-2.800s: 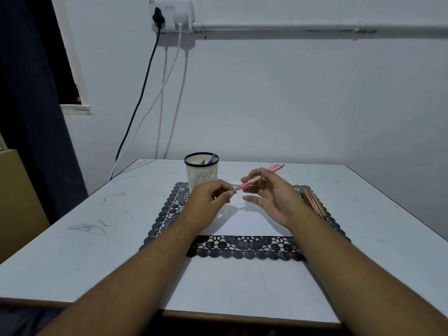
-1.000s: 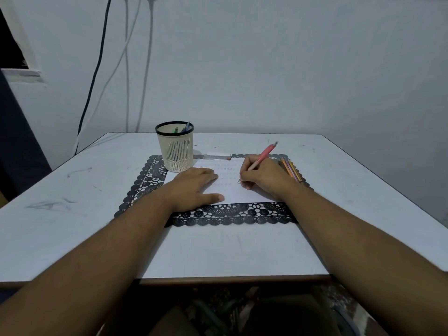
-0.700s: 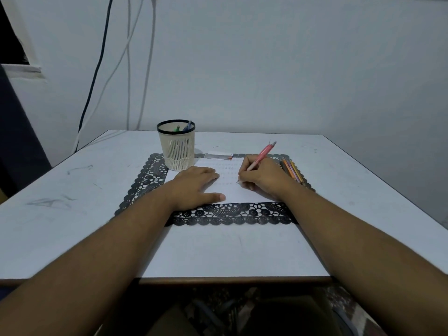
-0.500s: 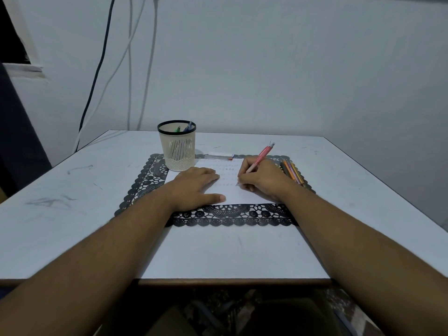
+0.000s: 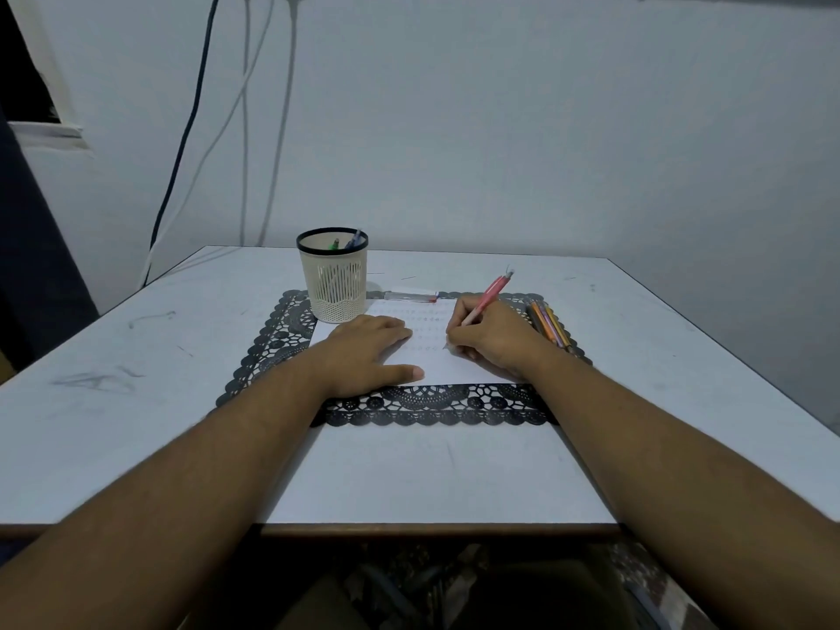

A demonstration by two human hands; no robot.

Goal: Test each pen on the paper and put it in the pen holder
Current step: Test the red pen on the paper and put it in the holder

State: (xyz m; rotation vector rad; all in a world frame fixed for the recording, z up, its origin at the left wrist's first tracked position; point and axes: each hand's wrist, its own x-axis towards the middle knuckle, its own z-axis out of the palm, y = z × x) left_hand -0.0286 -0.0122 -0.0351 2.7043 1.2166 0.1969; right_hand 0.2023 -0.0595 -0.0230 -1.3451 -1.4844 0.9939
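Meanwhile the right hand (image 5: pixel 493 341) pinches the pink pen (image 5: pixel 486 298), tip on the paper (image 5: pixel 436 361); the left hand (image 5: pixel 370 352) lies spread flat on it. Beyond stand the pen holder (image 5: pixel 334 281), a clear pen (image 5: pixel 411 296) and, right, loose coloured pens (image 5: pixel 547 322) on the black mat (image 5: pixel 432 404).

Two bare forearms in view — no sleeves, watch, rings or bands showing. Left hand (image 5: pixel 363 352), right hand (image 5: pixel 493 341) — bare, ungloved, nails short.
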